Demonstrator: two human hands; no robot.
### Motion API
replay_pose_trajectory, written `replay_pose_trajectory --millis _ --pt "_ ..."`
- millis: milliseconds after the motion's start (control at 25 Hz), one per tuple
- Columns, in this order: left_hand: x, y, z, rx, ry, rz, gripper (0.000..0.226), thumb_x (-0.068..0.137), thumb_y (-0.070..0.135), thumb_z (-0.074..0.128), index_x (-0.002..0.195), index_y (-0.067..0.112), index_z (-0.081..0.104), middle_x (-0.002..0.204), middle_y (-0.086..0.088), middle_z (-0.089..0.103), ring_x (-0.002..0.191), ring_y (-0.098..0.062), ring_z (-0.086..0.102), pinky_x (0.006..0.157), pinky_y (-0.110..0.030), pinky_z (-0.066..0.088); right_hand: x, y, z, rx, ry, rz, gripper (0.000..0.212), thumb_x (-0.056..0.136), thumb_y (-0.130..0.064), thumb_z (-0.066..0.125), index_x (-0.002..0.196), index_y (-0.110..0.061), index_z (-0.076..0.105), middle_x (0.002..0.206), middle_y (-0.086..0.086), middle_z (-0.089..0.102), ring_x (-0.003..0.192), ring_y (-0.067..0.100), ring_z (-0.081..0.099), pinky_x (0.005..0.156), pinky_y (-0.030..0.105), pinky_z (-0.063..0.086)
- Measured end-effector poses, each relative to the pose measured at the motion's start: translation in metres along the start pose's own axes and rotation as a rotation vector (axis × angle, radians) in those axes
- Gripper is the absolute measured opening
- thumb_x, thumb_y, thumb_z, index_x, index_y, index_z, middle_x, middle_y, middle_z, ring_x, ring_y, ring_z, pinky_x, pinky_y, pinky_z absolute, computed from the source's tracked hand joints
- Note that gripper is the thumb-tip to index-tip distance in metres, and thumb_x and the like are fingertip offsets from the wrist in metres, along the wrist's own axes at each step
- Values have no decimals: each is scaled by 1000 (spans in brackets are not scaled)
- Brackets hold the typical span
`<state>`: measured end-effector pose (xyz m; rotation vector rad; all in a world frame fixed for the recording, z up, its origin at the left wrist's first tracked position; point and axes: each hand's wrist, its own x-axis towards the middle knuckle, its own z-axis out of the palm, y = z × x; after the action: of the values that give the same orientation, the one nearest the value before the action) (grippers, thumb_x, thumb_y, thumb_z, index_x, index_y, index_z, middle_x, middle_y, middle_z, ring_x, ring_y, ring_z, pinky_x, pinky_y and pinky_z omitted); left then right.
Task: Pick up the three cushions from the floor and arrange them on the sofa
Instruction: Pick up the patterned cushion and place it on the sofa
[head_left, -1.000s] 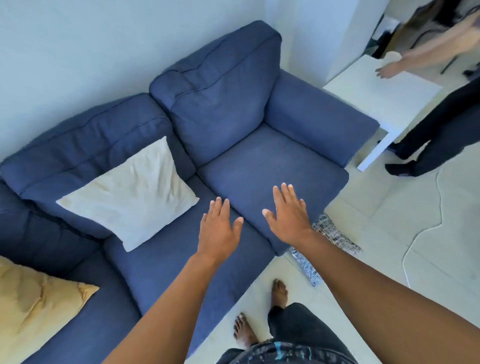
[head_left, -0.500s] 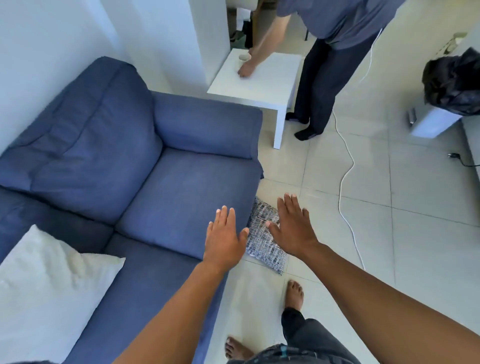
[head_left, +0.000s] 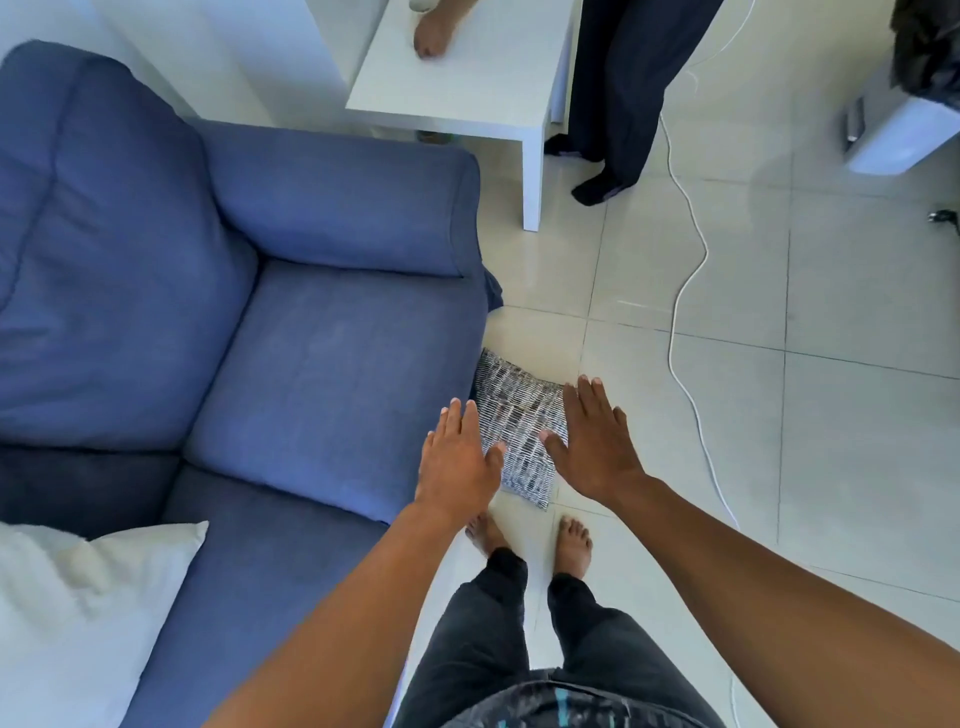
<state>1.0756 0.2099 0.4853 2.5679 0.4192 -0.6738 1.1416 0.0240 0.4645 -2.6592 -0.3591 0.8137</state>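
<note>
A black-and-white patterned cushion (head_left: 517, 421) lies on the tiled floor against the front right corner of the blue sofa (head_left: 291, 343). My left hand (head_left: 457, 457) hovers over its left edge, open, fingers together. My right hand (head_left: 597, 441) hovers over its right edge, open and flat. Neither hand grips it. A white cushion (head_left: 78, 613) leans on the sofa at the lower left, partly cut off by the frame edge.
A white side table (head_left: 467, 88) stands beyond the sofa arm, with another person's hand (head_left: 434, 31) on it and their dark-trousered legs (head_left: 618, 104) beside it. A white cable (head_left: 680, 291) runs across the floor tiles. A white appliance (head_left: 893, 135) sits far right. My bare feet (head_left: 530, 540) stand just before the cushion.
My view has swung right and down from the sofa to the floor. Both open hands have moved over the patterned cushion. The yellow cushion has left the frame.
</note>
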Motion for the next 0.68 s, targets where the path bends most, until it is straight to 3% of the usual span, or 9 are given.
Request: replay_pose_trajectory --millis 320,520,680 --pt "94 -15 16 2 -93 23 75 110 40 48 169 6 16 179 -14 14 165 -29 17 129 -48 25 67 17 24 102 10 114 77 108 -47 45 166 -6 14 176 17 4 164 33 0 130 55 15" --pt "178 -46 97 -88 -203 -86 80 107 43 55 170 10 17 179 -11 16 164 -30 20 128 -46 26 147 63 104 178 -49 206 79 107 -43 51 166 -4 15 176 18 7 164 33 3 128 52 15" --pt "257 -73 178 -123 -186 -157 79 106 42 57 169 10 22 177 -11 24 163 -29 25 129 -42 25 221 109 186 161 -119 206 80 106 -42 53 165 -1 17 174 22 12 163 35 9 129 51 19"
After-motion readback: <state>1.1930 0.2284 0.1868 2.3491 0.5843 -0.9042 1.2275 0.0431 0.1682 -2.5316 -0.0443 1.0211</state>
